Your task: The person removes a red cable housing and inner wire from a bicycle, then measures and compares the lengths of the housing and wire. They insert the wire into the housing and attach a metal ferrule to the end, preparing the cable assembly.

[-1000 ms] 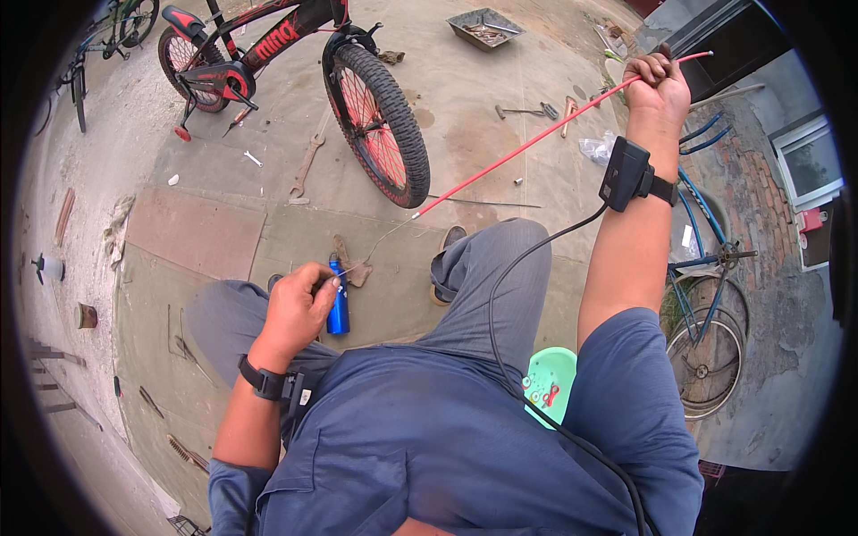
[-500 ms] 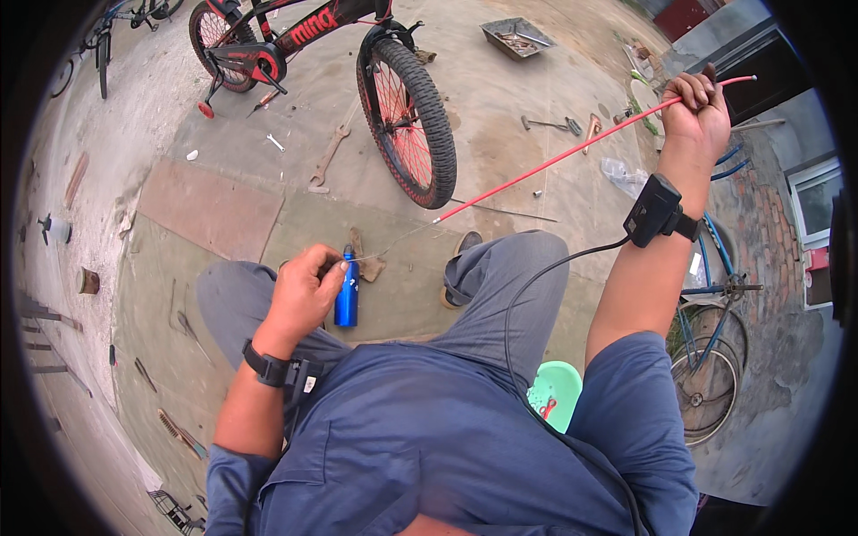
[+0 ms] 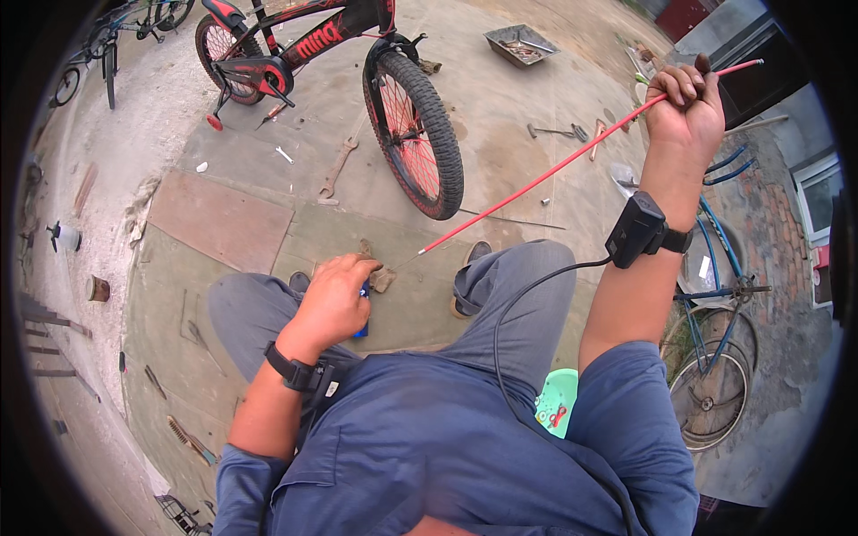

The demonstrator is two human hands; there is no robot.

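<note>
My right hand (image 3: 686, 103), raised at the upper right, grips a long red cable housing (image 3: 545, 183) near its far end. The housing slants down to the left, and a thin inner wire (image 3: 407, 263) comes out of its lower tip toward my left hand (image 3: 332, 299). That hand is held low above my lap with its fingers closed; their grip on the wire is partly hidden. A blue bottle (image 3: 363, 323) shows just beside and below the left fingers, mostly covered by the hand. Ahead stands a black and red bicycle (image 3: 313, 40), its front wheel (image 3: 416, 134) nearest me.
A wrench (image 3: 339, 167), a small spanner (image 3: 284, 154) and a hammer-like tool (image 3: 554, 131) lie on the ground. A metal tray (image 3: 520, 37) of parts sits farther off. A green basin (image 3: 561, 389) is by my right hip. A blue bicycle frame (image 3: 715, 295) and wheels are at the right.
My left hand has moved right, now covering most of the blue bottle. The housing's lower tip has come down and left, closer to the left fingers; my right hand shifted slightly left.
</note>
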